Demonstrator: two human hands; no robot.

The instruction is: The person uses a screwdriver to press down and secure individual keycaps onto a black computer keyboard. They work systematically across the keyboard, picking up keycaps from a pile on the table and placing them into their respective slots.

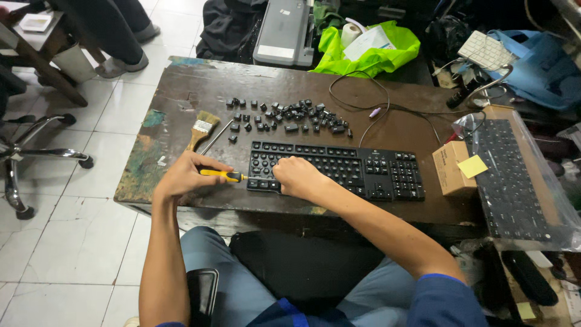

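Both bare forearms reach forward, converging. The left hand is curled in a closed grip, knuckles up. The right hand lies palm-down, fingers bent, wrist slightly raised.

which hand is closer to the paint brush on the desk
Left. The left hand, gripping a yellow screwdriver, sits just below the paint brush. The right hand rests on the black keyboard, farther to the brush's right.

Loose keycaps behind keyboard
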